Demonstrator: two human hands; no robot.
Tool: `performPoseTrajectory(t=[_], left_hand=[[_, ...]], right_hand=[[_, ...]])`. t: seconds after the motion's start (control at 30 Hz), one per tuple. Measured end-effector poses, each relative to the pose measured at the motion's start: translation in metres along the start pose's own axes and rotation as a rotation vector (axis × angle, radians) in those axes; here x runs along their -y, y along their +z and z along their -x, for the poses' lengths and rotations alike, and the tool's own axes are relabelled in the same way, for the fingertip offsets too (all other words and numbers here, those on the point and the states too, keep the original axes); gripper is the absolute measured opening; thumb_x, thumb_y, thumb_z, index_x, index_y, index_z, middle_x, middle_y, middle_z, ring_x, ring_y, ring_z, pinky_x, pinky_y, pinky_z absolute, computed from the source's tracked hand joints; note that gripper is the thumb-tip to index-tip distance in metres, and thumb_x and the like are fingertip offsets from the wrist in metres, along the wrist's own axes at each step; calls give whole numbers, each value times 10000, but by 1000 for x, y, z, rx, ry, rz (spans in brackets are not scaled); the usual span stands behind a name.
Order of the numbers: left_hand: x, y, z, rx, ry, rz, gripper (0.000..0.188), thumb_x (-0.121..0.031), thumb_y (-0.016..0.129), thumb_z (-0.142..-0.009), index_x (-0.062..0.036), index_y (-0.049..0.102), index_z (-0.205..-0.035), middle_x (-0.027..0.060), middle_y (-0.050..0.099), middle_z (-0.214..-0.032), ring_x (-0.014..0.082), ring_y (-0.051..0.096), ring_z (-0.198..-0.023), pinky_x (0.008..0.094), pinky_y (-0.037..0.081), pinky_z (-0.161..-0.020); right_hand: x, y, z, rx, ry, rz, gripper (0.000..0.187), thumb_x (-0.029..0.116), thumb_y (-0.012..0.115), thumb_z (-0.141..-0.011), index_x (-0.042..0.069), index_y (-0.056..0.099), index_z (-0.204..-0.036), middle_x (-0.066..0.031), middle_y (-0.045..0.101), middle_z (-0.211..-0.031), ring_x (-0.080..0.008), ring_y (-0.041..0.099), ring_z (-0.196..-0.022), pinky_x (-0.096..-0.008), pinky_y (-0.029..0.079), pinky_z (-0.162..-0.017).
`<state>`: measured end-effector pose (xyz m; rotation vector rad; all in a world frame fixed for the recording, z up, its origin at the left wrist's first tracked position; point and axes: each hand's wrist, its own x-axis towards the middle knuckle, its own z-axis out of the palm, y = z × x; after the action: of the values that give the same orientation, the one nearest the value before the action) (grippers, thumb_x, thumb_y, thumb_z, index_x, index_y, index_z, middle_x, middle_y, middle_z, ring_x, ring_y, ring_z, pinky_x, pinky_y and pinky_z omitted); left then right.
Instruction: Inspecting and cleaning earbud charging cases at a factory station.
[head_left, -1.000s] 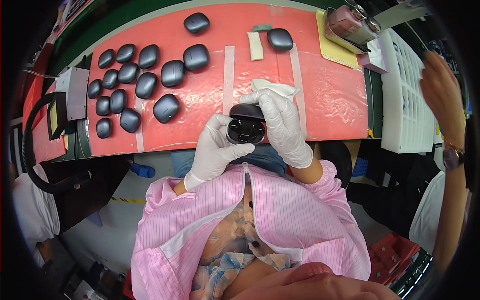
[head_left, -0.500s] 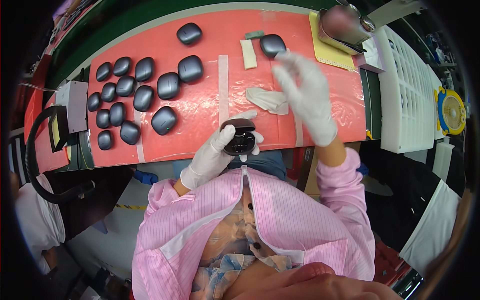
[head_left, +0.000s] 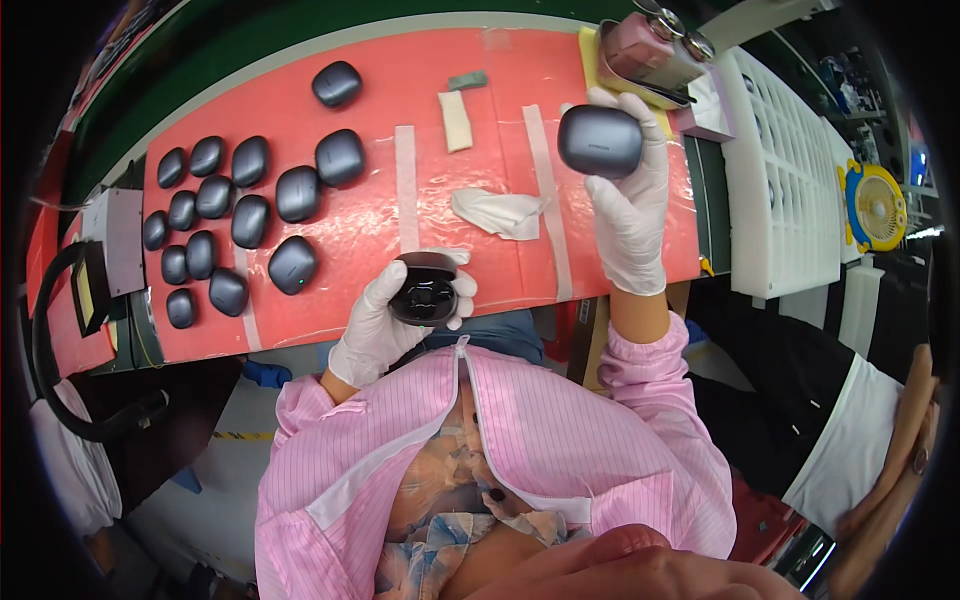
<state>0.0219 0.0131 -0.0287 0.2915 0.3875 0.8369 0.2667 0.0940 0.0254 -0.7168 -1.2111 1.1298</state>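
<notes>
White gloves cover both my hands. My left hand (head_left: pixel 385 318) is closed around an open earbud charging case (head_left: pixel 424 300), its lid tipped up and its glossy black inside facing me, near the table's front edge. Farther out on the right, my right hand (head_left: pixel 637 205) grips a closed dark grey-blue earbud charging case (head_left: pixel 600 141) between thumb and fingers, held off the table. Several closed cases of the same kind (head_left: pixel 299 194) lie on the red mat to the left; one in front has a small green light. A crumpled white cloth (head_left: pixel 500 213) lies between my hands.
The red mat (head_left: pixel 370 225) covers the table. A cream strip (head_left: pixel 455 121) and a green-grey block (head_left: pixel 467 80) lie at the back. Bottles in a metal tray (head_left: pixel 645 60) stand back right, near a white foam rack (head_left: pixel 785 190). A grey box (head_left: pixel 122 240) and black hose stand left.
My right hand has taken the closed case from the back of the mat and raised it, moving right. The view has shifted a little. My left hand still holds the open case.
</notes>
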Motion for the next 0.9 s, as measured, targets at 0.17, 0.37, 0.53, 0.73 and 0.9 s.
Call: performPoseTrajectory(t=[0.17,0.37,0.53,0.73,0.9], left_hand=[[0,0,-1,-14,4,-12,683,-508,482,-902,67,437,-1268,166,612,-1052,249,622,-910,327,523,-740],[1,-1,-1,-34,9,2,695,-513,488,-898,72,426,-1269,175,602,-1053,250,622,-907,327,532,-729],[2,-1,-2,-21,9,16,697,-510,490,-898,75,420,-1271,179,597,-1056,256,621,-908,330,534,-733],[1,-3,-4,21,8,26,699,-509,491,-898,81,421,-1268,181,593,-1061,265,619,-919,338,529,-730],[4,-5,1,-32,19,2,708,-535,484,-892,60,432,-1272,159,595,-1044,256,601,-913,339,496,-721]], right_hand=[[1,0,23,-100,10,-96,710,-42,675,-700,75,380,-1335,-128,452,-1344,-185,514,-1157,-324,424,-997],[2,-5,24,-128,-6,-95,702,-41,680,-696,80,383,-1321,-134,452,-1346,-199,514,-1163,-333,419,-1005],[-1,-7,26,-125,0,-105,691,-34,687,-704,83,386,-1314,-138,454,-1345,-206,508,-1171,-336,415,-1010],[-5,-11,27,-160,28,-101,670,-41,679,-723,80,384,-1313,-143,458,-1337,-209,493,-1189,-344,401,-1025],[-8,-8,20,-169,41,-58,629,-57,664,-737,51,389,-1292,-138,475,-1302,-209,489,-1183,-336,402,-1017]])
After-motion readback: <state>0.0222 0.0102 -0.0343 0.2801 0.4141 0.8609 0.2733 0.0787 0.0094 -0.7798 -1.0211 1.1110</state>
